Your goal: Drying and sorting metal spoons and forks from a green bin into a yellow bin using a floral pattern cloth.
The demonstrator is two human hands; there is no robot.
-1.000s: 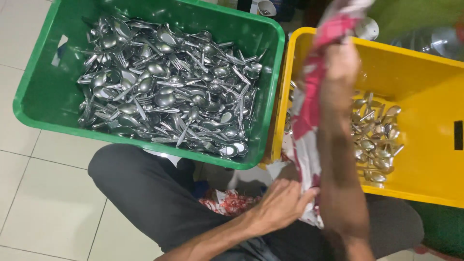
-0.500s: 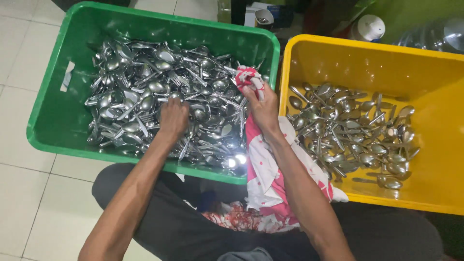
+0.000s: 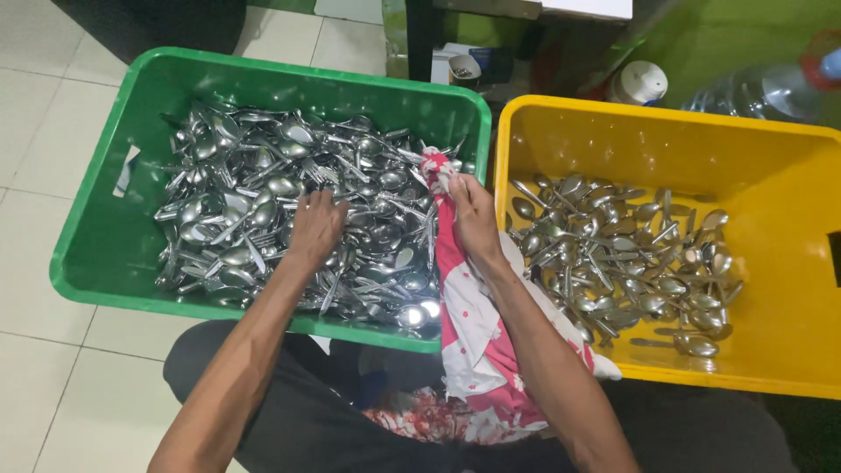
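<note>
A green plastic crate (image 3: 96, 263) on the left holds a heap of steel spoons and forks (image 3: 254, 193). My left hand (image 3: 315, 229) is down in that heap, fingers curled among the cutlery; I cannot tell if it grips a piece. My right hand (image 3: 473, 215) is over the green crate's right side, shut on a pink and white patterned cloth (image 3: 477, 337) that hangs down over my lap. A yellow crate (image 3: 788, 193) on the right holds several more spoons (image 3: 631, 263).
I sit on a pale tiled floor (image 3: 44, 114) with dark trousers (image 3: 289, 420) below the crates. Behind the yellow crate stand a white-lidded container (image 3: 639, 83) and a clear plastic water bottle (image 3: 762, 92). A small cup (image 3: 462, 70) sits behind the green crate.
A second ago my right hand was raised high with the cloth over the yellow crate. It has come down to the green crate's right side, and my left hand has reached from my lap into the cutlery.
</note>
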